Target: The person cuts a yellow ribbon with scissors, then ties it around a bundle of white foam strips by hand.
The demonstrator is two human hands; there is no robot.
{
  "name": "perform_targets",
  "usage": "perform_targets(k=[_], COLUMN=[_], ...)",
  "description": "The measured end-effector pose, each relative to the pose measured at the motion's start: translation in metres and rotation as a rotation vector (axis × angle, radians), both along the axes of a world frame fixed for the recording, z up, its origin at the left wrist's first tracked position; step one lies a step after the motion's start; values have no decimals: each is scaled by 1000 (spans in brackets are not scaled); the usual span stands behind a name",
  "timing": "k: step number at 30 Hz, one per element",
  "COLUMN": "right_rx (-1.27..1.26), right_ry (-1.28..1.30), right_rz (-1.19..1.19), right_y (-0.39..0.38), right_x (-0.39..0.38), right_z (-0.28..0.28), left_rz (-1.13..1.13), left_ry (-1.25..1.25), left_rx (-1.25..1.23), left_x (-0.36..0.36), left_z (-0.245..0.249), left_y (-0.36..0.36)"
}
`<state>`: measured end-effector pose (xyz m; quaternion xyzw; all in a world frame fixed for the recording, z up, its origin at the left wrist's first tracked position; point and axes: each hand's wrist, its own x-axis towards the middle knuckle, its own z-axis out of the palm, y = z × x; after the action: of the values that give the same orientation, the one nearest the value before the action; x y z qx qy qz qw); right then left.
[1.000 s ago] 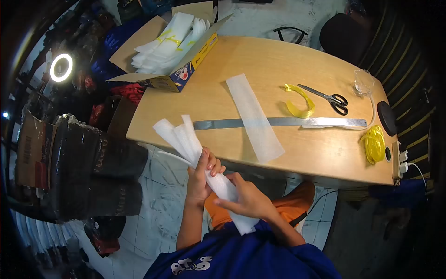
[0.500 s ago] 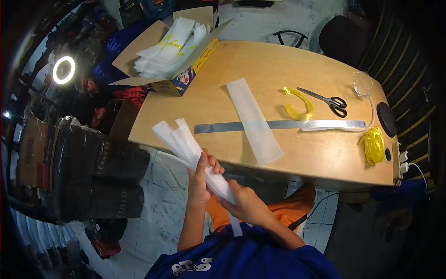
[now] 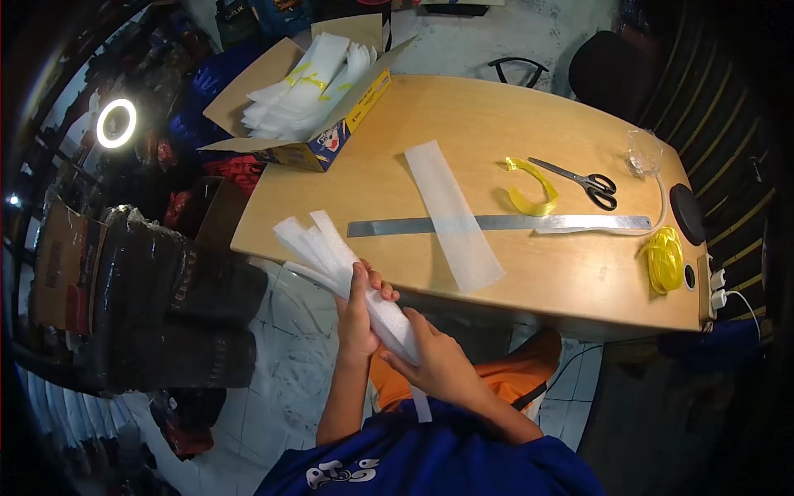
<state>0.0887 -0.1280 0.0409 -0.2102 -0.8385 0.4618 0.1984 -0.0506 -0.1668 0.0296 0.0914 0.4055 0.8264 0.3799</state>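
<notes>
A bundle of white foam sheet strips (image 3: 331,253) is gripped between both hands, just past the near edge of the table. My left hand (image 3: 360,310) wraps around its middle, thumb on top and fingers curled over the far side. Lower down, my right hand (image 3: 438,355) closes around the bundle's near end; part of its fingers is hidden. The strips fan apart slightly at the far end. One flat foam strip (image 3: 451,207) lies on the table across a steel ruler (image 3: 385,226).
The wooden table (image 3: 331,198) also carries scissors (image 3: 583,180), a piece of yellow ribbon (image 3: 538,194), a yellow ribbon roll (image 3: 664,260) and a power strip (image 3: 707,289). An open carton (image 3: 331,147) of tied foam bundles stands at the back left. Black-wrapped boxes (image 3: 182,306) stand at left.
My right hand has shifted slightly along the bundle, its fingers moving a little. The left hand keeps its hold, and the view has moved only slightly.
</notes>
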Motion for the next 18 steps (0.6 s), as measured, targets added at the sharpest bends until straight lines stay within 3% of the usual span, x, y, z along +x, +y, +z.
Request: perform_targets(k=[10,12,18], right_rx=[-273,-410,-344], right_ry=[-99,-47,165], right_rz=[217,293,252], right_y=[8,13,12], right_x=[2,4,1], right_z=[2,8,-14], left_rz=[-47,-65,-122], left_ry=[-27,-16,-49], left_rx=[59,77,142], left_x=[-1,-2,-5], left_z=[-6,-6,-10], left_y=[-4,-5,-7])
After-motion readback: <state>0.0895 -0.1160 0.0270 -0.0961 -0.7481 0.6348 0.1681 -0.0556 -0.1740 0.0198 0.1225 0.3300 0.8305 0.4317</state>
